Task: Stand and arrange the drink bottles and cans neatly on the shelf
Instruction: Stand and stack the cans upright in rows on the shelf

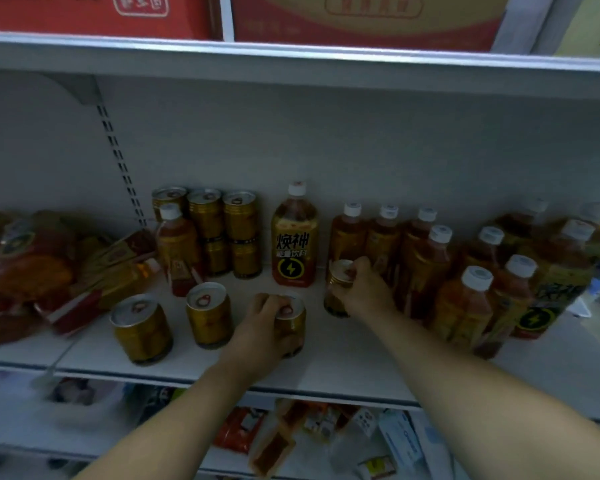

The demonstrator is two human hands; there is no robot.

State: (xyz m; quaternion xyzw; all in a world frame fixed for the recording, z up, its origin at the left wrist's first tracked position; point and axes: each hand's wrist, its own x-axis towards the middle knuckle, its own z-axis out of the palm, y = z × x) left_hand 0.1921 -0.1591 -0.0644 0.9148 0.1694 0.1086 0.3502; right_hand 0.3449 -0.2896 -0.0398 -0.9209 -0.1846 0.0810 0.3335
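My left hand (260, 327) grips a gold can (293, 323) from above near the front of the white shelf (343, 362). My right hand (364, 289) holds another gold can (336, 292) by its top, just left of a cluster of amber bottles (426, 265). Two more gold cans (142, 329) (208, 318) stand upright to the left. At the back, gold cans (222, 230) are stacked in two layers. A large yellow-labelled bottle (294, 244) stands at the back centre. A small bottle (175, 247) stands by the stacked cans.
Red and orange snack packs (42, 271) lie heaped at the shelf's left. Red cartons (361, 19) sit on the shelf above. The lower shelf (291, 434) holds assorted small packets. A slotted upright (118, 157) runs down the back wall.
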